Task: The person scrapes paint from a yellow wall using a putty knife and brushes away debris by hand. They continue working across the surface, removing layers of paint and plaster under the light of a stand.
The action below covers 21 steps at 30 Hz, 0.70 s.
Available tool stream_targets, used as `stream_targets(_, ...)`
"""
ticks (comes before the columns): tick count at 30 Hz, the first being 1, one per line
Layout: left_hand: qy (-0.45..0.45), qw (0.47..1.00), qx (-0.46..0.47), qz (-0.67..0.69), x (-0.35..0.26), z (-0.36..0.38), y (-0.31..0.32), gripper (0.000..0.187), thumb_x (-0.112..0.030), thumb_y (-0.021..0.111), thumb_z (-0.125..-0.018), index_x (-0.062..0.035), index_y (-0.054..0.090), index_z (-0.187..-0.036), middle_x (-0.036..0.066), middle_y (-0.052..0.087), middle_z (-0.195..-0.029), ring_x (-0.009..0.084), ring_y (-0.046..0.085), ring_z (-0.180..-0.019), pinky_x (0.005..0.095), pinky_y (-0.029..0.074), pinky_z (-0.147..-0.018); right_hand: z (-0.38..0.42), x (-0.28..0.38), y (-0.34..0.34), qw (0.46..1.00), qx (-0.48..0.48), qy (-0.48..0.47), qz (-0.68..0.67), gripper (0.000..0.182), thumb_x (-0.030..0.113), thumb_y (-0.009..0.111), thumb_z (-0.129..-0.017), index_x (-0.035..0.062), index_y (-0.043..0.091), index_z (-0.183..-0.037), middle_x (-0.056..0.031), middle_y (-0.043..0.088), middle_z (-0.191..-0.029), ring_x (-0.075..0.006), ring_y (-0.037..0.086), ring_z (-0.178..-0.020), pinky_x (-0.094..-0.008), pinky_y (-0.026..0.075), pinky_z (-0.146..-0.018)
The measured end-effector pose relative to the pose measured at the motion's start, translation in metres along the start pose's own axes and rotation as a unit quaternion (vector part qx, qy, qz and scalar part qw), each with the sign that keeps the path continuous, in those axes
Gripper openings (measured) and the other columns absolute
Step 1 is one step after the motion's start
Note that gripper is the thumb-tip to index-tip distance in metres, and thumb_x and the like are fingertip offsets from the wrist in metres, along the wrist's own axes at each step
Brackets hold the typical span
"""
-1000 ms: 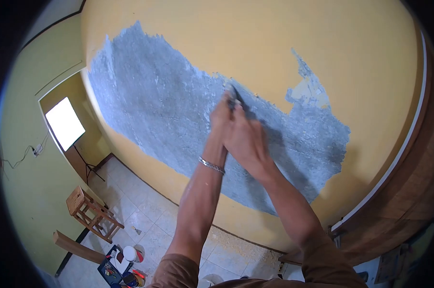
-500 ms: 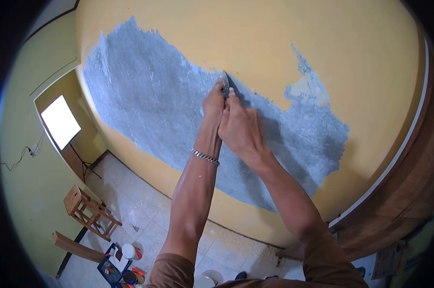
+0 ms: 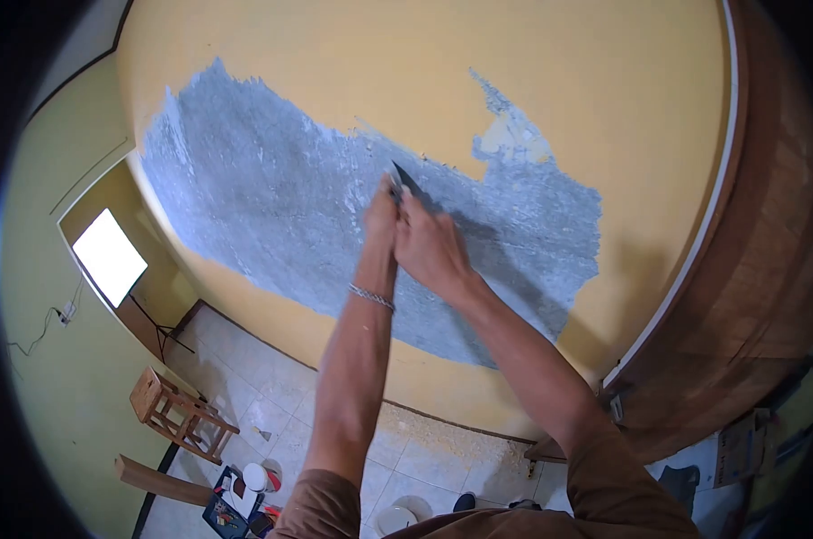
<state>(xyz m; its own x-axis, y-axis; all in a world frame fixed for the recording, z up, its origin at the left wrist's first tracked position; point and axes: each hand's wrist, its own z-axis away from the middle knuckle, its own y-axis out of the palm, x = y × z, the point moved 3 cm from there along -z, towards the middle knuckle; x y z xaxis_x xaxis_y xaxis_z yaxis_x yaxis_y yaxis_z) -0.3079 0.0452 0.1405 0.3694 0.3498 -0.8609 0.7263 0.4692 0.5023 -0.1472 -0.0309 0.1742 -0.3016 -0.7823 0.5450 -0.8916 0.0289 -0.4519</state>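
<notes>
Both my hands are closed together on a scraper (image 3: pixel 405 180), its dark blade pointing up past the fingers. My left hand (image 3: pixel 382 218) grips it from the left, near the blade, with a chain bracelet (image 3: pixel 371 296) on that wrist. Close against it, my right hand (image 3: pixel 431 247) wraps the handle from the right. The handle is mostly hidden by the fingers. Behind the hands, a yellow painted wall (image 3: pixel 586 81) bears a large bare grey patch (image 3: pixel 262 171) with ragged edges. The blade overlaps the grey area, below the upper paint edge, where loose flakes cling.
Paint crumbs (image 3: pixel 442 436) litter the tiled floor along the wall's foot. At left stand a lit lamp panel (image 3: pixel 110 256) on a stand and a wooden stool (image 3: pixel 180 409). A tool tray (image 3: pixel 226 508) and white tub (image 3: pixel 255 477) sit below. Brown panelling (image 3: pixel 739 269) borders the right.
My hands and the scraper have drawn down from the upper paint edge into the grey patch. A pale scraped strip shows along that edge. The view has shifted to the right.
</notes>
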Motion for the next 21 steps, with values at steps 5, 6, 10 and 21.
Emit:
stream_targets(5, -0.037, 0.989, -0.054, 0.133, 0.086, 0.095, 0.055, 0.038, -0.037, 0.068, -0.095, 0.0001, 0.063, -0.086, 0.012, 0.064, -0.073, 0.0178, 0.058, -0.054, 0.0312, 0.048, -0.045, 0.078, -0.064, -0.059, 0.999, -0.027, -0.023, -0.027, 0.026, 0.013, 0.061, -0.089, 0.0008, 0.063, -0.112, -0.0235, 0.069, -0.094, -0.0428, 0.067, -0.088, -0.0488, 0.055, -0.074)
stream_targets(6, -0.035, 0.989, -0.053, 0.135, 0.094, 0.108, 0.07, 0.038, -0.037, 0.068, -0.095, 0.0001, 0.063, -0.086, 0.012, 0.064, -0.073, 0.0178, 0.058, -0.054, 0.0312, 0.048, -0.045, 0.087, -0.07, -0.076, 0.999, -0.035, -0.025, -0.022, 0.025, 0.012, 0.062, -0.089, 0.0012, 0.064, -0.111, -0.0225, 0.07, -0.096, -0.0423, 0.067, -0.088, -0.0477, 0.055, -0.074)
stream_targets(10, -0.06, 0.979, -0.047, 0.187, 0.108, 0.149, 0.133, 0.038, -0.036, 0.068, -0.094, 0.0006, 0.062, -0.086, 0.012, 0.062, -0.07, 0.0175, 0.056, -0.051, 0.0304, 0.046, -0.042, 0.099, -0.082, -0.146, 0.999, -0.021, 0.0, 0.038, 0.02, 0.011, 0.062, -0.089, 0.0014, 0.065, -0.107, -0.0218, 0.07, -0.097, -0.0412, 0.068, -0.087, -0.0465, 0.055, -0.073)
stream_targets(21, -0.054, 0.99, 0.027, 0.128, 0.059, 0.094, 0.095, 0.035, -0.04, 0.068, -0.095, -0.006, 0.064, -0.085, 0.004, 0.061, -0.072, 0.0114, 0.052, -0.055, 0.0269, 0.043, -0.047, 0.049, -0.046, -0.096, 0.997, -0.009, -0.056, 0.06, 0.039, 0.014, 0.055, -0.09, -0.0053, 0.057, -0.124, -0.0277, 0.068, -0.079, -0.0472, 0.067, -0.074, -0.0542, 0.053, -0.068)
